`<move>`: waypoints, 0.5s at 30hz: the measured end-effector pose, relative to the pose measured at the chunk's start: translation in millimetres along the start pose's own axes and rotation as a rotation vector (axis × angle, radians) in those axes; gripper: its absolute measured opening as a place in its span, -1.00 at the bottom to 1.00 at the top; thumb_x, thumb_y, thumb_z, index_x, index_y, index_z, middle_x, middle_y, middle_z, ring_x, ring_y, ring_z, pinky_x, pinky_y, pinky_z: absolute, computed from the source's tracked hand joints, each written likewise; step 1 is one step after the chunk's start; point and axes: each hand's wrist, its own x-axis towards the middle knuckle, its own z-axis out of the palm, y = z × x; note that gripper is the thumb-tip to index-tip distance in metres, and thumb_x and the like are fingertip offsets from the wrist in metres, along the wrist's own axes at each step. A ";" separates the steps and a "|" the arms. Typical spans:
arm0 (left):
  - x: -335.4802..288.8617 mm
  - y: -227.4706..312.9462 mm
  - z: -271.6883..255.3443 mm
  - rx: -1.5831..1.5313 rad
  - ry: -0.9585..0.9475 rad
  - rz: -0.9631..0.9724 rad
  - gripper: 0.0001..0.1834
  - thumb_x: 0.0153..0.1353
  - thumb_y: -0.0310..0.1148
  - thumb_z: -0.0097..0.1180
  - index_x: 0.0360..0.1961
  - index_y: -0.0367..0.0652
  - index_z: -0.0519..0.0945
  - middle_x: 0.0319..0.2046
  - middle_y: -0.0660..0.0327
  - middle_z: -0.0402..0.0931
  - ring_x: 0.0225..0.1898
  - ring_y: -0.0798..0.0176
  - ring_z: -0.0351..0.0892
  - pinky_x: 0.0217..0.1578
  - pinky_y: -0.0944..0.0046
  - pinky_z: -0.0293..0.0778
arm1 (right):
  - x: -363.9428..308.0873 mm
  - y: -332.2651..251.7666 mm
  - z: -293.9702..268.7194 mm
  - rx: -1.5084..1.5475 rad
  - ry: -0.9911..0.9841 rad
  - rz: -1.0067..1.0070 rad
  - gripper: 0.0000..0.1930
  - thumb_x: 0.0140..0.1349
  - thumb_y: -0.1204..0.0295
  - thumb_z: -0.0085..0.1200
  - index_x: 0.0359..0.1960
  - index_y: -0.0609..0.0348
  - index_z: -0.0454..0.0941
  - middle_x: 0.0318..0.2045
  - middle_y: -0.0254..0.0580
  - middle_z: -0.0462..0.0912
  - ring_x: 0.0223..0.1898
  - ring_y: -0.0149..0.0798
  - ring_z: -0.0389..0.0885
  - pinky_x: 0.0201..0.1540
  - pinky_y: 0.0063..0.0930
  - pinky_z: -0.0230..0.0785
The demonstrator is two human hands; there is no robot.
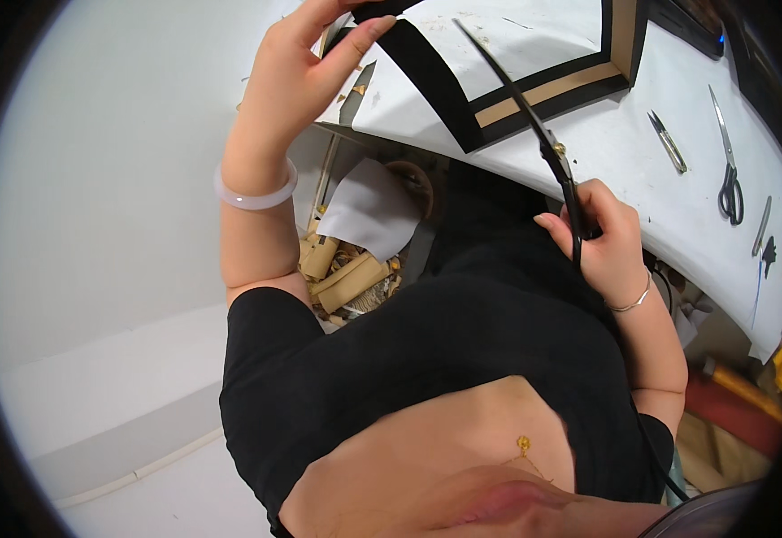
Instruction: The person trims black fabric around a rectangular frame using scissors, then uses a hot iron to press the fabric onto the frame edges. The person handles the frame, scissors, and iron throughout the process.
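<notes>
My right hand grips a long pair of black-handled scissors by its handles. Its blades look closed together and point up and to the left, crossing in front of a frame-like piece with black edges and a tan inner band. At the top, my left hand is closed at the upper left of this piece, thumb pressed against a black part. From there a wide black strip runs down to the piece's near corner. The upper end of the left-hand grip is cut off by the picture's edge.
On the white-covered table lie small thread snips, a second pair of scissors and a thin metal tool. Below the table edge stands a bin with paper and tan scraps. A white wall is at left.
</notes>
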 end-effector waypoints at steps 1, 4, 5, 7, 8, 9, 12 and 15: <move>0.6 -4.6 0.1 -0.129 0.014 -0.046 -0.82 0.36 -0.55 0.17 -0.03 -0.30 0.62 0.10 -0.02 0.67 0.22 0.12 0.60 0.29 0.08 0.40 | 4.2 -0.2 1.3 -0.032 0.004 -0.012 -0.55 0.10 0.23 0.54 -0.41 0.19 0.42 -0.65 -0.24 0.45 -0.68 -0.35 0.34 -0.56 -0.54 0.25; 5.2 -8.7 -4.2 -0.138 -0.007 -0.089 -0.92 0.40 -0.57 0.14 -0.13 -0.32 0.60 0.11 -0.04 0.64 0.20 0.19 0.59 0.18 0.25 0.49 | 16.6 -1.8 3.9 -0.145 0.014 -0.063 -0.50 0.05 0.16 0.55 -0.42 0.18 0.42 -0.65 -0.21 0.48 -0.68 -0.24 0.40 -0.56 -0.48 0.31; 7.3 -5.6 -4.6 -0.156 -0.010 -0.170 -0.94 0.40 -0.57 0.14 -0.15 -0.32 0.60 0.11 -0.04 0.64 0.18 0.22 0.59 0.16 0.26 0.49 | 20.2 -3.4 3.2 -0.194 0.017 -0.088 -0.49 0.04 0.14 0.56 -0.42 0.18 0.41 -0.65 -0.22 0.49 -0.67 -0.22 0.42 -0.56 -0.46 0.33; 11.8 0.2 -6.5 -0.210 -0.020 -0.278 -0.95 0.40 -0.55 0.15 -0.17 -0.32 0.60 0.12 -0.05 0.64 0.15 0.26 0.59 0.12 0.28 0.51 | 25.8 -8.1 3.9 -0.239 0.023 -0.120 -0.47 0.01 0.10 0.56 -0.42 0.17 0.41 -0.64 -0.25 0.52 -0.67 -0.19 0.47 -0.55 -0.44 0.36; 12.7 -1.2 -7.6 -0.246 -0.027 -0.304 -0.95 0.40 -0.55 0.16 -0.18 -0.31 0.60 0.12 -0.06 0.63 0.13 0.28 0.59 0.10 0.29 0.51 | 28.2 -11.3 5.3 -0.235 0.027 -0.127 -0.46 0.00 0.08 0.56 -0.41 0.16 0.41 -0.64 -0.26 0.53 -0.66 -0.19 0.49 -0.55 -0.43 0.37; 14.4 -15.1 -10.0 -0.305 -0.039 -0.273 -0.94 0.40 -0.54 0.17 -0.17 -0.32 0.60 0.11 -0.07 0.64 0.12 0.29 0.59 0.09 0.30 0.51 | 30.0 -12.4 7.2 -0.231 0.030 -0.134 -0.45 -0.01 0.06 0.56 -0.41 0.16 0.41 -0.63 -0.28 0.54 -0.66 -0.20 0.51 -0.55 -0.43 0.38; 18.3 -23.6 -20.1 -0.369 -0.091 -0.258 -0.91 0.38 -0.49 0.23 -0.21 -0.31 0.63 0.11 -0.10 0.63 0.13 0.24 0.59 0.12 0.26 0.51 | 36.3 -9.5 12.9 -0.267 0.073 -0.177 -0.46 0.01 0.05 0.55 -0.39 0.16 0.43 -0.62 -0.31 0.56 -0.65 -0.20 0.54 -0.56 -0.43 0.39; 22.4 -26.5 -23.1 -0.416 -0.141 -0.247 -0.89 0.35 -0.45 0.27 -0.25 -0.29 0.67 0.14 -0.14 0.61 0.14 0.18 0.60 0.18 0.19 0.49 | 41.7 -7.5 16.4 -0.295 0.107 -0.197 -0.46 0.02 0.04 0.54 -0.40 0.16 0.44 -0.61 -0.30 0.57 -0.64 -0.21 0.56 -0.56 -0.44 0.39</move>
